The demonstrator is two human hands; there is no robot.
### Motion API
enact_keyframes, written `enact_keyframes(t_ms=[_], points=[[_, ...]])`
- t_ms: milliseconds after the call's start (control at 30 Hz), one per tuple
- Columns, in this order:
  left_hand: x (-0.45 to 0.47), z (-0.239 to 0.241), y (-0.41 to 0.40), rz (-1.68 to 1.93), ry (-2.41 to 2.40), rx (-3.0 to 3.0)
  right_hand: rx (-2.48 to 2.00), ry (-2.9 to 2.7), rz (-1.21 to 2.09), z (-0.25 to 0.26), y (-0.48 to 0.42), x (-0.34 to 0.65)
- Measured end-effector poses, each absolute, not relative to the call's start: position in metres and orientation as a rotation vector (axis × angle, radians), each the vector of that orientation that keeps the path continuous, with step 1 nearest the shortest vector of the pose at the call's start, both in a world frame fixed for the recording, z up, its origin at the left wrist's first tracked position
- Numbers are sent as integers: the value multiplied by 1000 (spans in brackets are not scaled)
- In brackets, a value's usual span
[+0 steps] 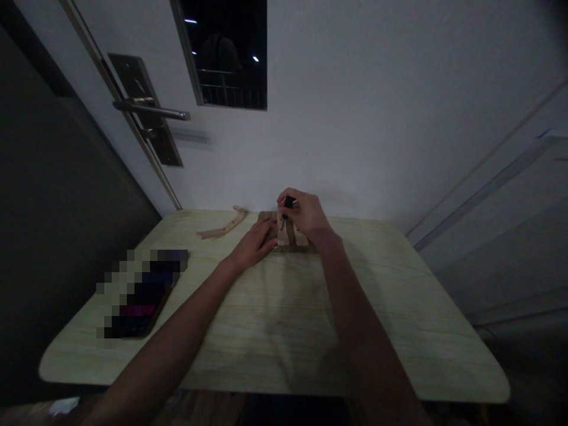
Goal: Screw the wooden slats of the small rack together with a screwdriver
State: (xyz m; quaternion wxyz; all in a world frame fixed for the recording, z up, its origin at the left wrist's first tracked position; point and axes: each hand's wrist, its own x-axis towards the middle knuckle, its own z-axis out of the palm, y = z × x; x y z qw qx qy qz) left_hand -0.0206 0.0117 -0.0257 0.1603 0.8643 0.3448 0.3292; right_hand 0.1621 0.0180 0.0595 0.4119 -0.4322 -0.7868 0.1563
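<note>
Worktop (266, 331) is spanning the near field; phone (148, 293) is lying near its left side, long axis running near-left to far-right. Left hand (254, 244) is resting palm-down at the wooden workpiece (283, 238), thumb and fingers spread; can't tell if it's pinching. Right hand (310, 214) is clamping a black tool (289, 202) from above, thin shaft pointing down and slightly left onto the pale wood. Workpiece is sitting near the worktop's far edge, centre; its pale left part is running lengthwise toward the wall side, brown wood showing beside it. Loose pale strip (228, 227) is lying left of it, running obliquely, far end bending right. Door handle (155, 110) is pointing right, beyond.
</note>
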Motion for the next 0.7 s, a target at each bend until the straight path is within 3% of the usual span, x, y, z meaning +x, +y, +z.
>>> enact_keyframes(t_ms=[700], points=[[-21,-28,13,953,985,2476,-1069,-1963,336,57,19,161]])
